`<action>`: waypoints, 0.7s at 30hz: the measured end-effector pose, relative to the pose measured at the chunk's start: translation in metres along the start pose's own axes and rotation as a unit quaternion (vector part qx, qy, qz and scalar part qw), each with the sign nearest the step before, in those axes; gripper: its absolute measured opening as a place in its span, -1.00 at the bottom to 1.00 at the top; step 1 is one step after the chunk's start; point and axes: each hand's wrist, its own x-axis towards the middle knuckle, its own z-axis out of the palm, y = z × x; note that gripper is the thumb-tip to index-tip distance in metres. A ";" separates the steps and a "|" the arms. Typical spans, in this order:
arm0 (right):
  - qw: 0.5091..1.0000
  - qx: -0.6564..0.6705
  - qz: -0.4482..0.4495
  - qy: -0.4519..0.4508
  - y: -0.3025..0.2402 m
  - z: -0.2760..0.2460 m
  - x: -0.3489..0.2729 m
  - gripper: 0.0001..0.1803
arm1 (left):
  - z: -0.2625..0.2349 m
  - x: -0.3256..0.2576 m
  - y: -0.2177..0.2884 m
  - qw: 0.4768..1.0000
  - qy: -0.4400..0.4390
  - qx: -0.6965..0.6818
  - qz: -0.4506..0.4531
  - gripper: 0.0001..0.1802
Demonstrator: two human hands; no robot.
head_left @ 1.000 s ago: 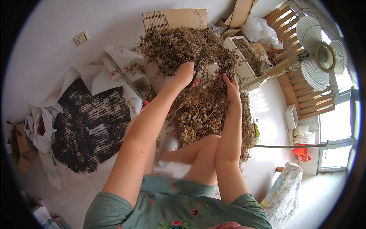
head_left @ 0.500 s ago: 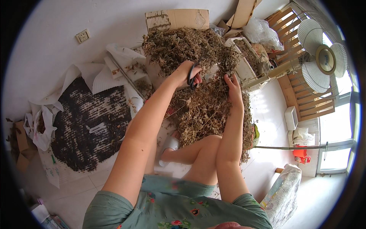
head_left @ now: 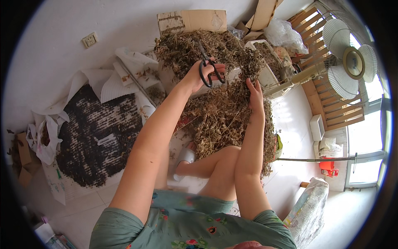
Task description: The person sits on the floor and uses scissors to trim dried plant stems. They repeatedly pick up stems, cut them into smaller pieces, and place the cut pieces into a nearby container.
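Note:
My left hand point(head_left: 198, 78) has its fingers through the loops of black-handled scissors point(head_left: 207, 74), whose blades point up and away over a heap of dried plants point(head_left: 178, 50). The scissor handles look spread apart. In my right hand point(head_left: 255, 94), a bunch of dry brown stems and leaves point(head_left: 251, 62) stands upright, gripped near its lower end. Some of the fingers are hidden behind the bunch. Below both hands lies a second, larger pile of dried plants point(head_left: 224, 128), reaching down to my bent knee.
Dark small bits are spread on a white sheet point(head_left: 99, 137) to the left. At right stand a fan point(head_left: 352, 62) and a wooden slatted frame point(head_left: 342, 114). A white box of plant matter point(head_left: 267, 79) lies beyond my right hand; cardboard point(head_left: 205, 20) leans behind the heap.
My left hand has turned and lifted slightly, bringing the scissors away from the stems, with the blades now pointing up and left. The right hand with its bunch has barely shifted.

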 end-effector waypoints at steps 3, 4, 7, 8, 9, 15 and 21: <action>1.000 0.016 -0.005 -0.009 -0.007 0.001 -0.007 0.02 | -0.007 -0.005 0.008 0.998 0.010 0.055 -0.006 -0.23; 0.999 0.028 0.002 -0.018 -0.012 0.003 -0.010 0.00 | -0.009 -0.006 0.011 0.996 0.018 0.091 -0.011 -0.19; 0.998 0.037 0.000 -0.053 -0.008 0.000 -0.009 -0.07 | -0.001 -0.007 0.014 0.940 0.033 0.334 -0.067 -0.23; 0.996 0.047 -0.012 -0.076 -0.006 0.000 -0.007 -0.09 | -0.001 -0.008 0.013 0.910 0.034 0.407 -0.073 -0.24; 0.991 0.068 -0.037 -0.114 0.000 0.001 -0.001 -0.13 | -0.007 -0.003 0.008 0.851 0.015 0.519 -0.076 -0.29; 0.992 0.068 -0.041 -0.100 -0.002 0.012 -0.001 -0.26 | -0.002 -0.006 -0.004 0.861 -0.021 0.489 -0.139 -0.48; 0.987 0.044 -0.044 -0.149 0.001 0.021 -0.002 -0.20 | 0.018 -0.005 0.003 0.899 0.012 0.406 -0.164 -0.44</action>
